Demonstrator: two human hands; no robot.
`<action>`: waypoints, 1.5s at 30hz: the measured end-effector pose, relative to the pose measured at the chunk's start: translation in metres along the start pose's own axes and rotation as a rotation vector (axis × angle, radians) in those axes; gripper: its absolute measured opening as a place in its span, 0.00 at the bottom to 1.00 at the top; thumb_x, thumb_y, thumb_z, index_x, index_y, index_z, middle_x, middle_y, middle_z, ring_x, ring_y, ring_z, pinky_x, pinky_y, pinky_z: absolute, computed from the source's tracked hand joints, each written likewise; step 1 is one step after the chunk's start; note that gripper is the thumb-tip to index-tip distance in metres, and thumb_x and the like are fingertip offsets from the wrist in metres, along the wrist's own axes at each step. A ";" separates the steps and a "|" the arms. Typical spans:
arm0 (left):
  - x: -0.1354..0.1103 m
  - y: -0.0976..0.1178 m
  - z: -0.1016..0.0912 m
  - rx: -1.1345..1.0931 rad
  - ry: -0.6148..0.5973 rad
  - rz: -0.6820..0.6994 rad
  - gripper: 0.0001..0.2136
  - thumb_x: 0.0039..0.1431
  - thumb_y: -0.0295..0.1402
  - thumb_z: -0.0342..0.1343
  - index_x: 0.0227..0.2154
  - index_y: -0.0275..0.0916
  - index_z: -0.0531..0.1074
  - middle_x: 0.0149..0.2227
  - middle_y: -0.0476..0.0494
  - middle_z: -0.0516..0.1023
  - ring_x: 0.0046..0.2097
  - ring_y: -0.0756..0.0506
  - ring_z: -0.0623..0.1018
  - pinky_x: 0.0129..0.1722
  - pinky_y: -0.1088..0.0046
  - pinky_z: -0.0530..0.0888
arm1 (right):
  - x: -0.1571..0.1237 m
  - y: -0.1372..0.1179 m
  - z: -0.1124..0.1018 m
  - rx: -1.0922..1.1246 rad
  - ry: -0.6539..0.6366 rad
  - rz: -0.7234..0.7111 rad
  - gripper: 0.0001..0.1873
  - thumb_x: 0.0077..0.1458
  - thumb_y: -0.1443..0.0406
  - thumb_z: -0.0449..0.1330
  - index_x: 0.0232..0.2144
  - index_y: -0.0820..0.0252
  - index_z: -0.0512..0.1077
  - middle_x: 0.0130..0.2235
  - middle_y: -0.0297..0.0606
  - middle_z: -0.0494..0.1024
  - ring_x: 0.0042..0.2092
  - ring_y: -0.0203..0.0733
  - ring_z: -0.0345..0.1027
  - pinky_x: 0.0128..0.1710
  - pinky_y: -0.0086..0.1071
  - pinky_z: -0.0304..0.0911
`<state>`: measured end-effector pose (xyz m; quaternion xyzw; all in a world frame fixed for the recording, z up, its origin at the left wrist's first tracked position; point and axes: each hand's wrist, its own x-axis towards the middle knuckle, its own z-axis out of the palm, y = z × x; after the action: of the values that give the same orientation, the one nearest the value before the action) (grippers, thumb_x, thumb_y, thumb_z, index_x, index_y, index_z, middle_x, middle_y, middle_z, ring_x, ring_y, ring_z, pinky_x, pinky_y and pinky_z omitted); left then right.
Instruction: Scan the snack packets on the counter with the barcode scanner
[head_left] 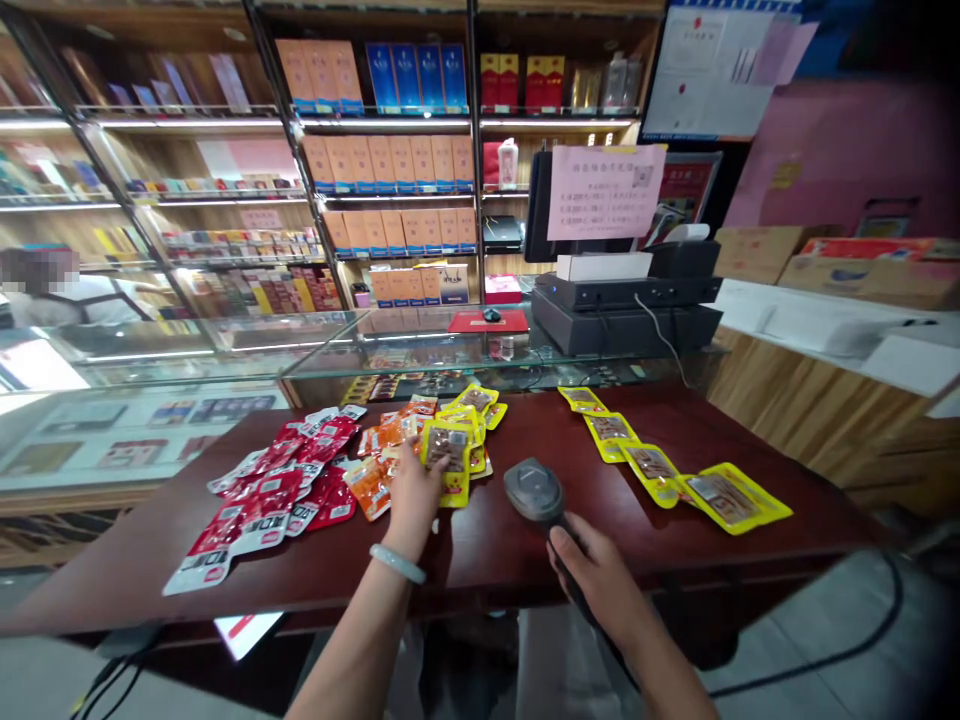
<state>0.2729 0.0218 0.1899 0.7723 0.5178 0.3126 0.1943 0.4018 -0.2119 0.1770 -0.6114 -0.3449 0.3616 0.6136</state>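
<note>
My left hand, with a pale bangle at the wrist, grips a yellow snack packet by its left side, barcode facing up. Under and behind it lie more yellow packets. Orange packets spread just left of that hand, and a heap of red and white packets lies farther left. In my right hand is a dark handheld barcode scanner, its head pointing toward the left-hand packet but apart from it. Several yellow packets form a row on the right, the nearest one largest in view.
A dark red-brown table carries the packets. Behind it stand a glass counter, a monitor and a cash register base. The scanner's cable loops at lower right. A person is at far left.
</note>
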 end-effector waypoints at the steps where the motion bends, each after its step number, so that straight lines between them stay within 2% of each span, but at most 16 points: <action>1: 0.002 -0.004 -0.002 0.074 0.035 0.032 0.30 0.58 0.36 0.56 0.61 0.33 0.55 0.53 0.28 0.73 0.54 0.36 0.74 0.51 0.61 0.69 | 0.001 0.001 0.000 0.001 0.003 0.004 0.23 0.58 0.44 0.55 0.32 0.58 0.64 0.22 0.26 0.63 0.19 0.30 0.55 0.18 0.24 0.50; 4: 0.002 -0.011 -0.002 0.332 0.064 0.114 0.34 0.55 0.37 0.58 0.64 0.36 0.56 0.65 0.26 0.59 0.66 0.30 0.59 0.60 0.50 0.60 | 0.001 0.001 -0.003 0.011 0.017 -0.003 0.22 0.58 0.45 0.55 0.33 0.58 0.65 0.23 0.26 0.63 0.19 0.29 0.54 0.18 0.24 0.50; 7: -0.002 -0.007 0.004 0.455 0.073 0.180 0.30 0.58 0.38 0.55 0.63 0.39 0.60 0.69 0.28 0.50 0.69 0.27 0.50 0.61 0.44 0.55 | -0.001 0.000 -0.013 -0.005 0.051 -0.043 0.22 0.59 0.45 0.55 0.32 0.58 0.64 0.22 0.26 0.63 0.20 0.30 0.55 0.18 0.25 0.51; 9: -0.005 0.006 0.011 0.444 0.109 0.249 0.28 0.59 0.37 0.54 0.62 0.39 0.62 0.70 0.29 0.48 0.69 0.28 0.48 0.62 0.44 0.53 | -0.005 0.000 -0.024 -0.017 0.094 -0.056 0.23 0.59 0.45 0.55 0.32 0.59 0.65 0.23 0.27 0.64 0.20 0.30 0.55 0.19 0.25 0.51; 11: -0.010 0.027 0.021 0.340 0.089 0.347 0.27 0.58 0.37 0.55 0.61 0.38 0.64 0.68 0.30 0.52 0.69 0.29 0.50 0.63 0.47 0.54 | -0.012 0.000 -0.036 -0.017 0.150 -0.056 0.23 0.59 0.45 0.55 0.34 0.60 0.67 0.23 0.27 0.64 0.20 0.30 0.55 0.19 0.25 0.51; 13: -0.017 0.055 0.038 0.146 -0.053 0.446 0.24 0.57 0.39 0.56 0.56 0.37 0.68 0.63 0.31 0.64 0.65 0.32 0.61 0.62 0.52 0.59 | -0.020 0.001 -0.050 -0.013 0.214 -0.054 0.23 0.60 0.46 0.55 0.37 0.60 0.68 0.23 0.27 0.64 0.20 0.30 0.55 0.19 0.25 0.52; 15: -0.029 0.086 0.061 -0.100 -0.311 0.468 0.20 0.56 0.40 0.58 0.50 0.36 0.72 0.52 0.34 0.75 0.56 0.37 0.73 0.56 0.59 0.67 | -0.030 0.002 -0.064 -0.018 0.280 -0.057 0.22 0.60 0.46 0.55 0.38 0.60 0.68 0.23 0.27 0.64 0.20 0.31 0.55 0.19 0.25 0.52; 18: -0.050 0.131 0.100 -0.442 -0.775 0.226 0.15 0.60 0.39 0.53 0.45 0.35 0.72 0.39 0.38 0.80 0.36 0.45 0.81 0.33 0.71 0.74 | -0.046 0.002 -0.085 -0.023 0.365 -0.051 0.22 0.60 0.46 0.55 0.37 0.59 0.68 0.22 0.27 0.64 0.20 0.31 0.56 0.19 0.25 0.53; 19: -0.057 0.145 0.112 -0.516 -0.914 0.123 0.15 0.62 0.40 0.51 0.43 0.34 0.72 0.36 0.38 0.80 0.30 0.47 0.80 0.24 0.74 0.70 | -0.051 0.002 -0.091 -0.017 0.391 -0.044 0.23 0.59 0.45 0.55 0.36 0.59 0.68 0.22 0.27 0.64 0.20 0.31 0.56 0.18 0.25 0.53; 21: -0.068 0.170 0.134 -0.638 -1.097 -0.014 0.15 0.64 0.41 0.49 0.39 0.33 0.71 0.33 0.40 0.79 0.25 0.50 0.78 0.17 0.79 0.61 | -0.059 0.004 -0.102 0.014 0.445 -0.026 0.23 0.58 0.44 0.55 0.35 0.58 0.67 0.22 0.27 0.65 0.20 0.31 0.57 0.18 0.24 0.53; 24: -0.077 0.199 0.159 -0.631 -1.203 -0.110 0.15 0.64 0.42 0.49 0.36 0.33 0.69 0.25 0.45 0.76 0.23 0.51 0.77 0.17 0.80 0.61 | -0.068 0.008 -0.113 0.065 0.523 -0.016 0.23 0.56 0.43 0.57 0.34 0.58 0.65 0.23 0.28 0.66 0.21 0.31 0.58 0.19 0.24 0.54; 29: -0.081 0.226 0.182 -0.438 -1.112 -0.073 0.10 0.55 0.37 0.61 0.31 0.35 0.70 0.16 0.51 0.69 0.18 0.51 0.71 0.17 0.79 0.61 | -0.074 0.016 -0.115 0.107 0.552 0.003 0.24 0.55 0.43 0.58 0.34 0.57 0.65 0.24 0.28 0.67 0.21 0.31 0.59 0.19 0.24 0.54; 32: -0.079 0.223 0.183 -0.419 -1.004 -0.058 0.08 0.54 0.32 0.62 0.30 0.37 0.69 0.14 0.55 0.64 0.15 0.54 0.64 0.17 0.79 0.57 | -0.074 0.018 -0.113 0.098 0.532 0.011 0.24 0.56 0.43 0.58 0.35 0.57 0.66 0.24 0.28 0.67 0.22 0.31 0.59 0.19 0.24 0.54; 35: -0.071 0.201 0.170 -0.434 -0.876 0.003 0.07 0.54 0.31 0.62 0.32 0.39 0.68 0.16 0.58 0.63 0.15 0.55 0.63 0.18 0.80 0.57 | -0.074 0.019 -0.110 0.087 0.511 0.016 0.24 0.56 0.44 0.57 0.37 0.57 0.66 0.25 0.29 0.68 0.22 0.32 0.60 0.20 0.24 0.55; 41: -0.049 0.114 0.103 -0.453 -0.598 0.268 0.03 0.54 0.31 0.58 0.32 0.40 0.70 0.25 0.53 0.72 0.25 0.53 0.70 0.26 0.79 0.64 | -0.062 0.012 -0.091 0.079 0.428 0.028 0.24 0.55 0.43 0.58 0.34 0.58 0.67 0.24 0.30 0.67 0.22 0.33 0.59 0.20 0.26 0.55; 45: -0.039 0.057 0.060 -0.462 -0.468 0.229 0.05 0.52 0.34 0.58 0.32 0.41 0.72 0.27 0.50 0.75 0.31 0.48 0.74 0.32 0.75 0.69 | -0.041 0.002 -0.065 0.094 0.325 -0.004 0.25 0.55 0.43 0.58 0.29 0.58 0.67 0.24 0.31 0.67 0.22 0.33 0.59 0.20 0.26 0.55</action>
<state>0.3418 -0.0351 0.1708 0.8117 0.2848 0.2559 0.4410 0.4373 -0.2797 0.1746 -0.6319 -0.2251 0.2724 0.6898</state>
